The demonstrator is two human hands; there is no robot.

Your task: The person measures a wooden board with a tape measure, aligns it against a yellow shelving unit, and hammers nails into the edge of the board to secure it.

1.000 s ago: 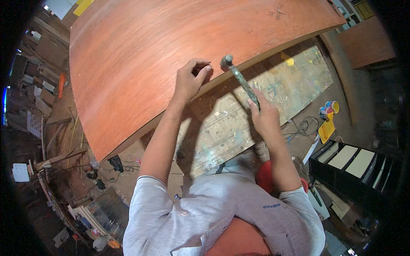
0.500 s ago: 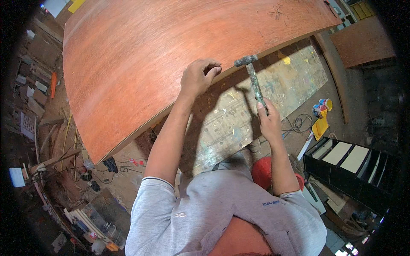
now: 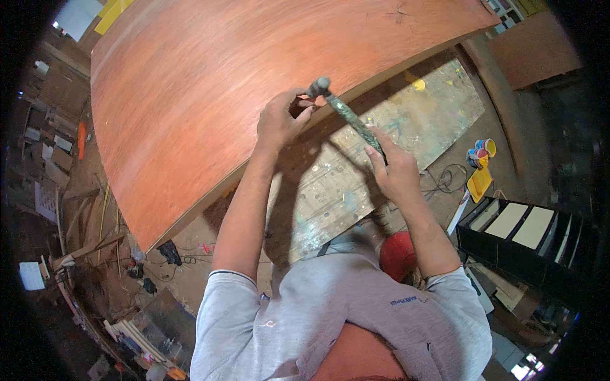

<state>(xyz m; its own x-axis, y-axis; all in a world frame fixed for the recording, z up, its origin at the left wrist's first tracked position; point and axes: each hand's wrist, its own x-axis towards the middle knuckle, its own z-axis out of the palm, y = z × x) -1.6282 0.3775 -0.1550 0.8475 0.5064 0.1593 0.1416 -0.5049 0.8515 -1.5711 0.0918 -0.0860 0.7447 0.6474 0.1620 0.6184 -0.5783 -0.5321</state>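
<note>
A large reddish plywood panel lies over a paint-stained board. My left hand rests at the panel's front edge, thumb and fingers pinched; whatever sits between them is too small to make out. My right hand grips a paint-spattered hammer by the handle, its head just above and beside my left fingertips. Several thin nails lie scattered near the panel's far right.
Paint cans and a yellow tray sit at the right, above a black slatted unit. A red bucket is by my legs. Wood scraps and cables crowd the left floor.
Since half a second ago the hammer has risen and swung left, its head turning and coming close to my left fingers. My left hand has shifted slightly left, still pinched.
</note>
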